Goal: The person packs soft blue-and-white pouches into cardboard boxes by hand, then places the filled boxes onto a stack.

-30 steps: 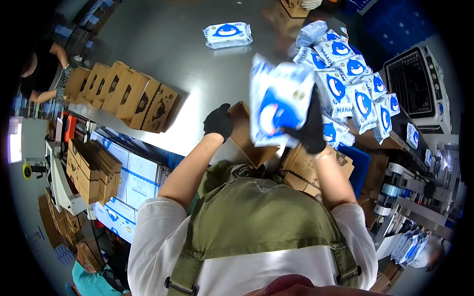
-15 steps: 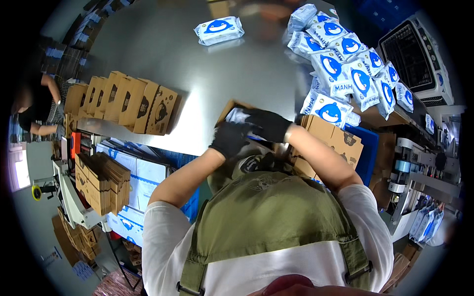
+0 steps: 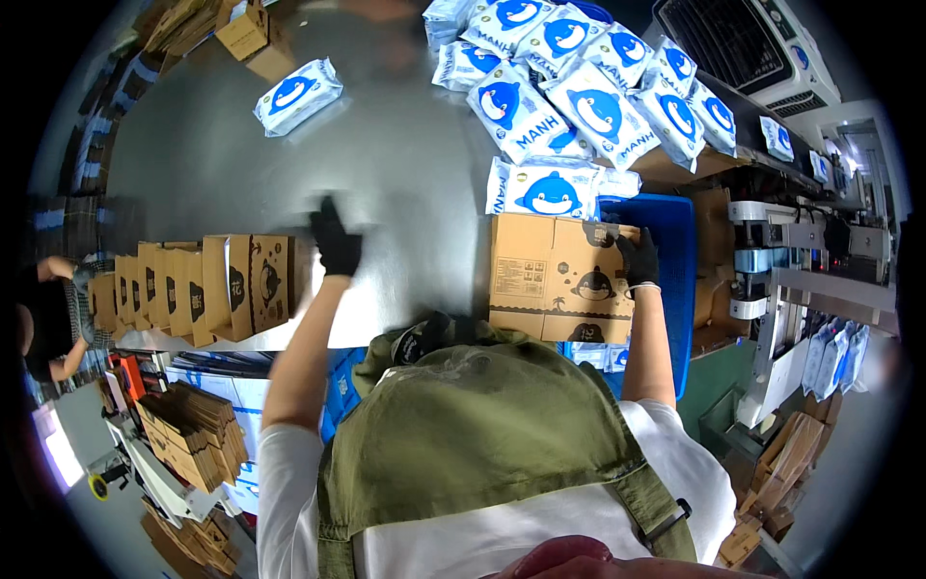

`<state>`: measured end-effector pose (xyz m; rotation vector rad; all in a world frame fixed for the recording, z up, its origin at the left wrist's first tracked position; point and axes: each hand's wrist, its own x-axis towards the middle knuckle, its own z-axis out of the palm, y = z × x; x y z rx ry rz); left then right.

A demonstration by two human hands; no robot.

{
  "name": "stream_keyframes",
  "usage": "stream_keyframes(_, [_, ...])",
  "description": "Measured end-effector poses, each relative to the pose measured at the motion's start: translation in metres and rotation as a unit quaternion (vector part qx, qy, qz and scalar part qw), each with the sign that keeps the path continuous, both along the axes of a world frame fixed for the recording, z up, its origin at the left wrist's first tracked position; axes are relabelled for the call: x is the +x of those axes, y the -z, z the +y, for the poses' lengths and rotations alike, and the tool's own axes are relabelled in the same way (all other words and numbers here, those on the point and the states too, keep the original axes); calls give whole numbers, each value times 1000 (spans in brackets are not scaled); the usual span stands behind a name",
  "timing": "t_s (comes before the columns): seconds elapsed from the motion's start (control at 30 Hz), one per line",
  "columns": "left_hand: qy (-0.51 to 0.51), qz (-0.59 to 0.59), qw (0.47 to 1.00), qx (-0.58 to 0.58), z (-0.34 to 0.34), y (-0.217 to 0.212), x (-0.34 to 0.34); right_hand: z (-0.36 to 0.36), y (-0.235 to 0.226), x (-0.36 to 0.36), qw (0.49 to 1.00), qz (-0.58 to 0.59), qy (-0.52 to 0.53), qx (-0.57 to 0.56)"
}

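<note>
My left hand [image 3: 337, 243], in a black glove, is over the metal table with its fingers stretched out, slightly blurred and holding nothing. It is nearest to the end of a row of upright brown cardboard boxes [image 3: 269, 283]. On the right, my black-gloved right hand [image 3: 640, 260] grips the right edge of a flattened carton [image 3: 540, 275] printed with a whale picture. Part of its fingers lies over the carton's face; the rest is hidden. Just beyond the carton is a white and blue pack of wipes [image 3: 550, 191].
A heap of similar packs [image 3: 593, 106] covers the far right. One single pack [image 3: 298, 97] lies at the far left of the table [image 3: 405, 164]. A blue crate [image 3: 683, 289] stands beside the carton, with machinery [image 3: 810, 289] further right. Another person's hand [image 3: 60, 267] shows at far left.
Both hands have left the small box they were working in; it is gone from in front of me. My left hand moved left, my right hand to the flattened carton. The view has shifted right.
</note>
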<state>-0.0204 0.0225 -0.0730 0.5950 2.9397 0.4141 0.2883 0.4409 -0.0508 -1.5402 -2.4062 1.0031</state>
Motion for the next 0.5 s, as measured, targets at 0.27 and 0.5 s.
stream_keyframes(0.27, [-29, -465, 837, 287, 158, -109, 115, -38, -100, -3, 901, 397, 86, -151])
stream_keyframes(0.5, [-23, -186, 713, 675, 45, -151, 36, -146, -132, -131, 833, 489, -102, -236])
